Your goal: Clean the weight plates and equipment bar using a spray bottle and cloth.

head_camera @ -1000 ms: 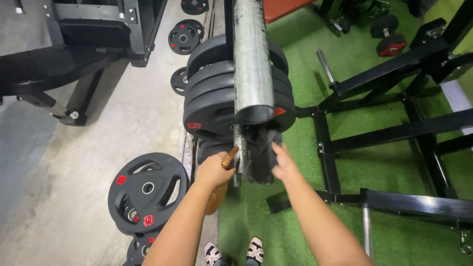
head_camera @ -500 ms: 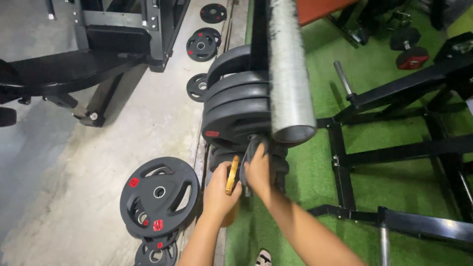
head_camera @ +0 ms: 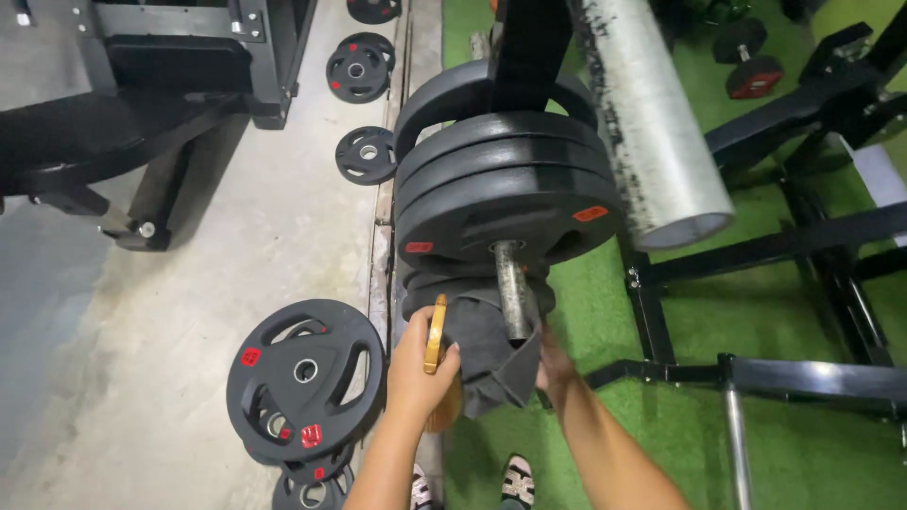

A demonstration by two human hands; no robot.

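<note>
**Dark grey cloth at the weight peg — head view**

Dark grey cloth (head_camera: 491, 354): crumpled fabric, bunched below and around the short steel peg (head_camera: 511, 288), at about 6 o'clock from the stacked plates. Its lower fold hangs toward the floor.

Right hand (head_camera: 556, 364): at 3 o'clock of the cloth, fingers curled into the fabric's edge, gripping it; the palm is mostly hidden behind the cloth.

Left hand (head_camera: 419, 370): at 9 o'clock of the cloth, closed around a slim amber-yellow bottle (head_camera: 436, 332), whose narrow upper part stands up above the fist, just beside the cloth. A rounder amber part shows below the hand.

Black rubber weight plates (head_camera: 505, 203): several, stacked on edge on the peg, with small red labels on the front one; directly at 12 o'clock of the cloth.

Thick grey metal tube (head_camera: 652, 123): worn and speckled, slanting from the top edge to its open end at 2 o'clock of the cloth.

Black spoked weight plate with red labels (head_camera: 304, 378): lying on the grey concrete floor (head_camera: 189, 312) at 9 o'clock of the left hand, on top of smaller plates.

Black steel machine frame (head_camera: 784, 378): on green artificial turf (head_camera: 586, 312), at 3 o'clock.

Smaller black plates (head_camera: 366, 155): on the concrete at 11 o'clock, well apart from the hands.
</note>
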